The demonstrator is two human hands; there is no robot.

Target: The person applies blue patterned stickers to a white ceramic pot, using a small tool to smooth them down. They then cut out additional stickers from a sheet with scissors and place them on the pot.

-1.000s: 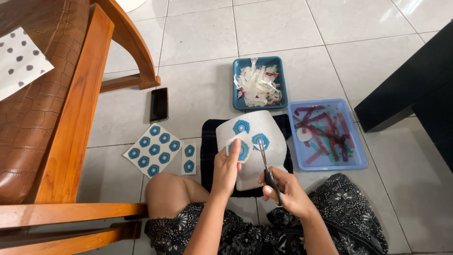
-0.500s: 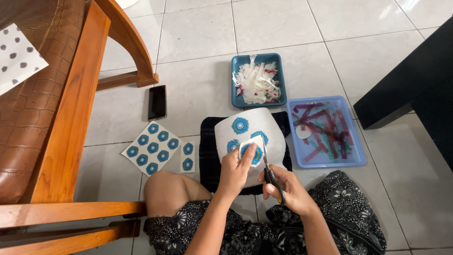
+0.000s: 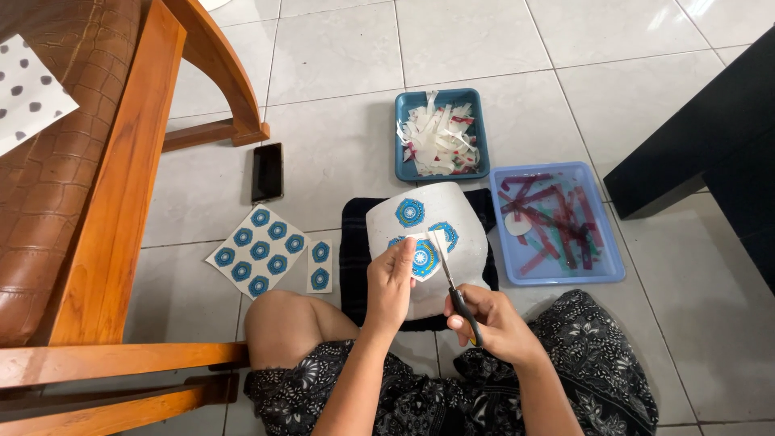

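Wooden chair (image 3: 105, 202): it stands at our left, well apart from the cutting, with a dotted white sheet (image 3: 28, 89) on its seat.
Dark mat (image 3: 355, 266): it lies on the tiled floor in front of our knees, and the work goes on above it.
Clear tray (image 3: 601, 270): to the right of the mat, it holds red and purple strips and one pale round piece.
Blue tray (image 3: 404, 165): beyond the mat, it is heaped with white offcuts, so we judge that a good deal of trimming is already done.
White sheet (image 3: 452, 210): held over the mat, it carries at least two blue emblems not yet cut free.
Finished pieces (image 3: 260, 250): a sheet of blue emblems lies left of the mat, with a narrow strip of two (image 3: 320, 265) just beside it.
Left hand (image 3: 389, 282): thumb and fingers pinch a blue emblem sticker (image 3: 423, 257) at the sheet's lower edge.
Right hand (image 3: 484, 319): closed through the handles of the scissors (image 3: 449, 278), whose blades stand slightly apart against the emblem's edge.
Phone (image 3: 267, 171): dark, lying on the floor near the chair leg.
Progress: we judge the work partway through.
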